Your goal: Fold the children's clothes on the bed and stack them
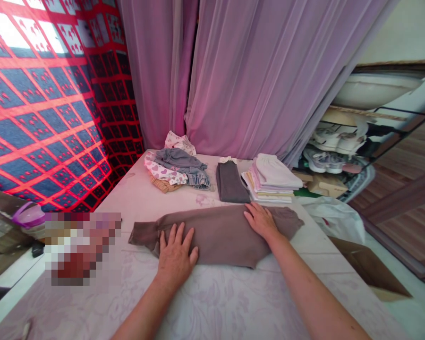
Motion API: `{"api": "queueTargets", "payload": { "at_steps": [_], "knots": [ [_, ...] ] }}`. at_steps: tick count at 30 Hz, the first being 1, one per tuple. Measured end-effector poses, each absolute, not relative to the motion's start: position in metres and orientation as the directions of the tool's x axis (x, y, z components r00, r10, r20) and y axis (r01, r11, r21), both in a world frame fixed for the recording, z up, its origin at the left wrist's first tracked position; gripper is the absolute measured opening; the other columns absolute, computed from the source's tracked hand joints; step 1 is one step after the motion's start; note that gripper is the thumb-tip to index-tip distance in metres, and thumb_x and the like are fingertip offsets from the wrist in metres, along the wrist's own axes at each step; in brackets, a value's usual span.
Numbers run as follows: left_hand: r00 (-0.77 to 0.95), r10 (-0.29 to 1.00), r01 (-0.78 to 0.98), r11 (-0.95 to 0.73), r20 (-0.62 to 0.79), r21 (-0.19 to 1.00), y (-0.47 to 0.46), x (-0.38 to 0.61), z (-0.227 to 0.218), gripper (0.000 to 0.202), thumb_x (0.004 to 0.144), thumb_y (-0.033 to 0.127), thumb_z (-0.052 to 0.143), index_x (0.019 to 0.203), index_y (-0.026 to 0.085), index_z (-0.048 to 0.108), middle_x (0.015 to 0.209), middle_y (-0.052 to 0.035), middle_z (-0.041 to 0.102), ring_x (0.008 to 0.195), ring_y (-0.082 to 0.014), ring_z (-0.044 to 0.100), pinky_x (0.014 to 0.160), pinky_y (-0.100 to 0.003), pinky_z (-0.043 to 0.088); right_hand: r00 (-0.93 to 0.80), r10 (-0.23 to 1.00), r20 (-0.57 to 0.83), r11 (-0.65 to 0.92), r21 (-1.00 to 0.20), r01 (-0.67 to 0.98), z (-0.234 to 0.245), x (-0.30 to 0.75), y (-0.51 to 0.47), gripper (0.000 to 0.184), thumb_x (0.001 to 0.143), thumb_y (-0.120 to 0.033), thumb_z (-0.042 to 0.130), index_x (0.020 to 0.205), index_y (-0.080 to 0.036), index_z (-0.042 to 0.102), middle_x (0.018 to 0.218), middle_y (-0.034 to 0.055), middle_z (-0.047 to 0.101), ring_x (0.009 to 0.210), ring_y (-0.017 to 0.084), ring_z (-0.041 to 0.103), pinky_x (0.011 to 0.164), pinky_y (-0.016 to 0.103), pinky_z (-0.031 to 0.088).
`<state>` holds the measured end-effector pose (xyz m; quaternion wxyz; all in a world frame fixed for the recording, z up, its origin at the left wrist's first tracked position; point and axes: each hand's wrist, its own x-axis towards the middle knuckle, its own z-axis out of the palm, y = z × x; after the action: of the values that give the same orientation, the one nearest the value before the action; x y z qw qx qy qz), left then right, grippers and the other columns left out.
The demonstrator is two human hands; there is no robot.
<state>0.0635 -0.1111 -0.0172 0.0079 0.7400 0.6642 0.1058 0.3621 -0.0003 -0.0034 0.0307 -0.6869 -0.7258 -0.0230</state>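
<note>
While left hand [176, 253] lies flat | right hand [260, 220] flat | brown garment [219, 236]

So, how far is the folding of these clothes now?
Done, it seems: a neat stack of pale clothes and a folded dark grey piece beside it. In hand: the brown garment on the table, with the left hand and right hand pressed flat on it. Left: the loose pile at the back, not yet folded.
</note>
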Motion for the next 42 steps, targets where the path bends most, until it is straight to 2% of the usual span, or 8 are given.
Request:
{"api": "queueTargets", "payload": {
  "at_steps": [10, 15, 18, 23, 27, 31, 34, 42],
  "knots": [
    [0.083, 0.984, 0.972, -0.115, 0.161, 0.207, -0.113, 0.063, -0.016, 0.052, 0.087, 0.044, 0.047, 0.136, 0.030, 0.049, 0.149, -0.0084, 0.039, 0.139, -0.0326, 0.029, 0.111, -0.062, 0.016, 0.035, 0.998, 0.049, -0.038, 0.068, 0.997, -0.007, 0.361, -0.027, 0.054, 0.095, -0.041, 0.026, 0.141, -0.018, 0.042, 0.151, 0.0114, 0.035, 0.138, 0.025, 0.032, 0.110, 0.054, 0.023],
    [0.093, 0.967, 0.957, -0.153, 0.238, 0.246, -0.115, 0.062, -0.014, 0.049, 0.085, 0.041, 0.051, 0.132, 0.026, 0.054, 0.146, -0.0079, 0.045, 0.138, -0.0316, 0.032, 0.113, -0.059, 0.020, -0.171, 0.971, 0.165, 0.175, -0.014, 0.984, -0.001, 0.308, -0.059, 0.052, 0.096, -0.039, 0.024, 0.143, -0.024, 0.039, 0.153, 0.0075, 0.032, 0.140, 0.022, 0.028, 0.113, 0.051, 0.018],
    [0.116, 0.942, 0.939, -0.208, 0.315, 0.274, -0.115, 0.060, -0.011, 0.043, 0.086, 0.034, 0.051, 0.127, 0.024, 0.058, 0.140, -0.0064, 0.051, 0.135, -0.0290, 0.038, 0.113, -0.053, 0.026, -0.289, 0.953, 0.089, 0.296, -0.075, 0.952, -0.008, 0.276, -0.079, 0.051, 0.095, -0.041, 0.027, 0.144, -0.029, 0.038, 0.154, 0.0059, 0.029, 0.141, 0.023, 0.025, 0.113, 0.053, 0.016],
    [0.059, 0.920, 0.952, -0.169, 0.387, 0.255, -0.107, 0.033, 0.006, 0.036, 0.090, 0.029, 0.044, 0.122, 0.024, 0.061, 0.134, -0.0059, 0.058, 0.131, -0.0264, 0.043, 0.113, -0.050, 0.026, -0.277, 0.960, -0.032, 0.271, -0.122, 0.955, -0.013, 0.260, -0.087, 0.051, 0.095, -0.042, 0.032, 0.144, -0.028, 0.038, 0.154, 0.0069, 0.029, 0.142, 0.024, 0.023, 0.112, 0.055, 0.012],
    [-0.073, 0.985, 0.952, 0.023, 0.154, 0.304, -0.091, -0.015, 0.027, 0.039, 0.091, 0.035, 0.042, 0.125, 0.023, 0.058, 0.137, -0.0076, 0.055, 0.129, -0.0278, 0.045, 0.109, -0.048, 0.030, -0.277, 0.960, -0.041, 0.270, -0.130, 0.954, -0.008, 0.262, -0.085, 0.052, 0.095, -0.042, 0.031, 0.144, -0.027, 0.038, 0.154, 0.0069, 0.028, 0.142, 0.024, 0.023, 0.112, 0.055, 0.012],
    [-0.030, 0.995, 0.923, 0.063, -0.091, 0.379, -0.074, -0.055, 0.039, 0.033, 0.086, 0.035, 0.050, 0.114, 0.023, 0.064, 0.113, -0.0045, 0.070, 0.103, -0.0191, 0.063, 0.087, -0.026, 0.046, -0.281, 0.960, -0.021, 0.275, -0.133, 0.952, -0.009, 0.262, -0.086, 0.051, 0.095, -0.042, 0.030, 0.143, -0.026, 0.039, 0.154, 0.0077, 0.029, 0.141, 0.024, 0.024, 0.112, 0.056, 0.013],
    [-0.037, 0.992, 0.925, 0.081, -0.123, 0.371, -0.064, -0.064, 0.043, 0.023, 0.083, 0.035, 0.054, 0.096, 0.023, 0.069, 0.096, -0.0010, 0.073, 0.088, -0.0167, 0.065, 0.075, -0.022, 0.047, -0.287, 0.958, -0.012, 0.282, -0.141, 0.949, -0.010, 0.262, -0.086, 0.051, 0.095, -0.042, 0.030, 0.143, -0.026, 0.040, 0.153, 0.0078, 0.030, 0.141, 0.024, 0.025, 0.111, 0.055, 0.014],
    [-0.161, 0.976, 0.921, 0.202, -0.147, 0.333, -0.050, -0.061, 0.034, 0.023, 0.083, 0.035, 0.054, 0.092, 0.020, 0.069, 0.091, -0.0032, 0.073, 0.079, -0.0162, 0.064, 0.064, -0.022, 0.043, -0.279, 0.960, -0.025, 0.273, -0.149, 0.950, -0.008, 0.262, -0.086, 0.051, 0.095, -0.043, 0.030, 0.142, -0.026, 0.040, 0.153, 0.0076, 0.031, 0.141, 0.023, 0.025, 0.112, 0.054, 0.014]
  ]
}}
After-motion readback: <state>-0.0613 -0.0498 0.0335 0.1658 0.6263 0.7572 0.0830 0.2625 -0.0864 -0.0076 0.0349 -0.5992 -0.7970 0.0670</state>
